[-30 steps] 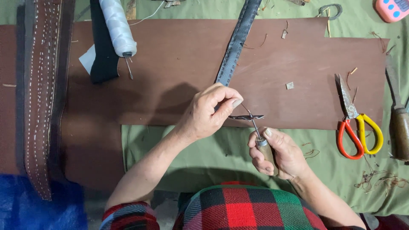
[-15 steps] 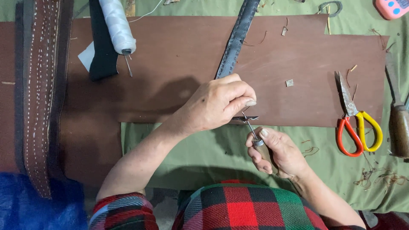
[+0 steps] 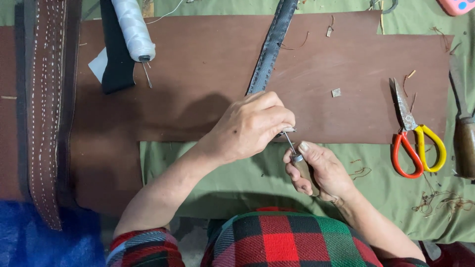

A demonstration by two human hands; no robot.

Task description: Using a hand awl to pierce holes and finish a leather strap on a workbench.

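just below the lower edge of the brown leather sheet (image 3: 208,64), over the green cloth (image 3: 198,173), the two hands meet. the right hand (image 3: 319,170) is wrapped tight around the wooden handle of an awl (image 3: 295,155), thumb pressed near the metal collar, and the thin steel shaft runs up and to the left from that grip. the left hand (image 3: 252,126) comes in from the left and sits above and left of the right one, fingers pinched shut on the near end of the dark stitched strap (image 3: 271,47). the awl's point meets that pinched end right at the left fingertips; whether it has gone through the strap is hard to tell, since the fingers cover the spot. the strap's long axis runs away from the person, leaning a little to the right, up across the leather to the top of the view, so awl and strap lie nearly in line, tip to end. off to the right lie scissors (image 3: 413,133) with red and yellow loops, well apart from both hands. a white thread spool (image 3: 132,29) rests at upper left.
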